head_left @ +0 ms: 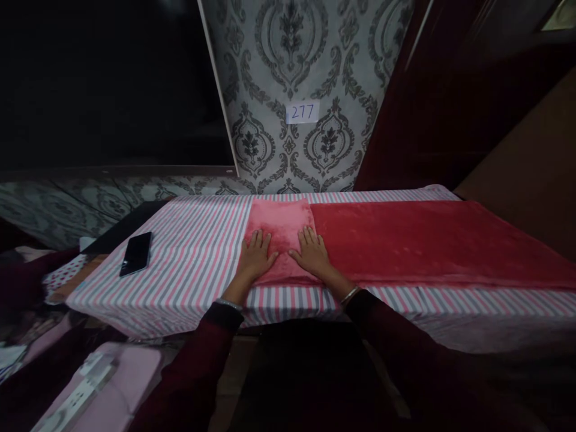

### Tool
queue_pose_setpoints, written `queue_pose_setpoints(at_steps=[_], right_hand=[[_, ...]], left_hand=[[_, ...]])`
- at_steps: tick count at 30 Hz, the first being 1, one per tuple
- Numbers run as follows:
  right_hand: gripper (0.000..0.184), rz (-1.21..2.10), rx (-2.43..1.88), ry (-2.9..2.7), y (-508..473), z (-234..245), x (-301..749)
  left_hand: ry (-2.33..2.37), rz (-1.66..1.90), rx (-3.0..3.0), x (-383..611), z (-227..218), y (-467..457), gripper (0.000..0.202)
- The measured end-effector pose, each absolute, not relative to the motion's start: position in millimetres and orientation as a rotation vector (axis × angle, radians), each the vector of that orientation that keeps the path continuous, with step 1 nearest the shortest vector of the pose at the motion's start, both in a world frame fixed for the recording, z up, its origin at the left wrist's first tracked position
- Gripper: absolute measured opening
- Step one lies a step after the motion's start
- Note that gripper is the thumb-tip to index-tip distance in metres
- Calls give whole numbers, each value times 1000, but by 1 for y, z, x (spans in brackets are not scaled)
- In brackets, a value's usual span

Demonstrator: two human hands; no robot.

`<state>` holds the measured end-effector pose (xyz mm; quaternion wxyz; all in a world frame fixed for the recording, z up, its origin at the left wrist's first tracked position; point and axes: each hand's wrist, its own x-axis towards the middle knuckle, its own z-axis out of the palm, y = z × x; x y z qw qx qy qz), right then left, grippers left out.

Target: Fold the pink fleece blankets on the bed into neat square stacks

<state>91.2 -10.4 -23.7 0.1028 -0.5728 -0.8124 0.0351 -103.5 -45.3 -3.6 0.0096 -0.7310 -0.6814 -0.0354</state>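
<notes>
A long red plush blanket [405,243] lies spread across the striped cloth. Its left end is a lighter pink-red section [281,213] that looks folded over onto the rest. My left hand [256,255] rests flat on that lighter section near its left edge, fingers stretched out. Close to the section's right edge, my right hand [311,252] also presses flat, fingers spread and thumb pointing toward the left hand. Neither hand grips anything. Both wrists wear bracelets below dark red sleeves.
A striped cloth [189,240] covers the table, with a smartphone [136,254] on its left part. Behind stand a large television [112,84] and a patterned wall with a paper label [302,112] reading 277. A power strip [78,396] lies on a pink surface at lower left.
</notes>
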Motion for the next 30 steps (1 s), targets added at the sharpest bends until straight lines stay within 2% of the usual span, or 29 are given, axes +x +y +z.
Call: queue_pose_setpoints(at_steps=[4,7,9,11,16,21,25,30], right_hand=[[77,244,-1693,-2452,0,-15,96],[69,351,-1649,-2482,19,0,101],[63,325,-1619,-2427,37,16,96],[61,269,-1616,-2357,58,32,83],[61,178,-1598,-2323,102,44,46],[68,159,-1712,-2301,124,-3,58],[73,180,-1772,-2279,131,-25,70],[75,198,-1767,-2282,134,-24,69]], left_hand=[[-2175,-224,-2408,-125,1,-34,72],[-2162,-469,-2601,-150,10,-14,57],[-2147,-684,-2587,-160,21,7,52],[-2178,-748,-2489,-162,35,32,54],[-2217,-463,-2374,-140,50,88,58],[-2256,-226,-2291,-130,17,104,64],[-2284,-225,-2303,-136,-5,108,68],[-2283,-232,-2316,-134,-5,109,70]])
